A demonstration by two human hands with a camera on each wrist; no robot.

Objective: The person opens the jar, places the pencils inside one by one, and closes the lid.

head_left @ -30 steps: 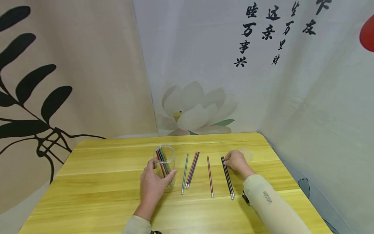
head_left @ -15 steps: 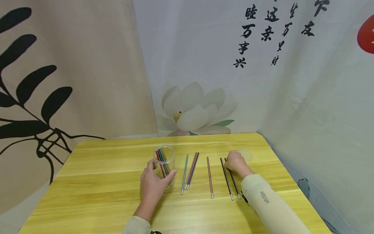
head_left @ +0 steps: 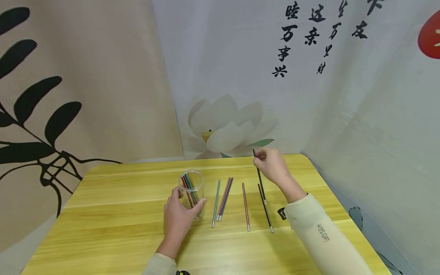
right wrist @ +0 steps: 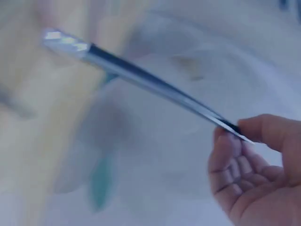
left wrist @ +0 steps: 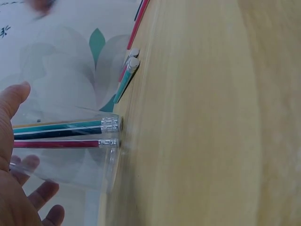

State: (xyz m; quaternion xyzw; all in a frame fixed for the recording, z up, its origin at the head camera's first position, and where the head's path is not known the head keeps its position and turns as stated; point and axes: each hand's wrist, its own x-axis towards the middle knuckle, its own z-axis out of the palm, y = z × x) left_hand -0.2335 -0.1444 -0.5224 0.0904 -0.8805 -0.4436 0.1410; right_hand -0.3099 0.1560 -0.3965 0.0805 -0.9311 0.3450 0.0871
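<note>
My left hand (head_left: 178, 219) holds a clear cup (head_left: 200, 194) standing upright on the table, thumb on one side and fingers round the other. Several pencils (left wrist: 61, 128) lean inside it, red, teal and yellowish, silver ends down. My right hand (head_left: 274, 169) pinches a black pencil (head_left: 259, 179) near its top between thumb and fingers, the silver end hanging downward. In the right wrist view this black pencil (right wrist: 146, 82) slants across, blurred. Below it on the table lies a second black pencil (head_left: 266, 210).
A red pencil (head_left: 246, 206) lies left of the black one on the wooden table (head_left: 120, 229). Nearer the cup are a teal pencil (head_left: 215, 204) and a close pair, red and purple (head_left: 225, 200). A printed curtain (head_left: 227, 76) hangs behind the table's far edge.
My right hand first slid one black pencil rightward from the other, then lifted it up and to the left. The left hand and cup have stayed in place.
</note>
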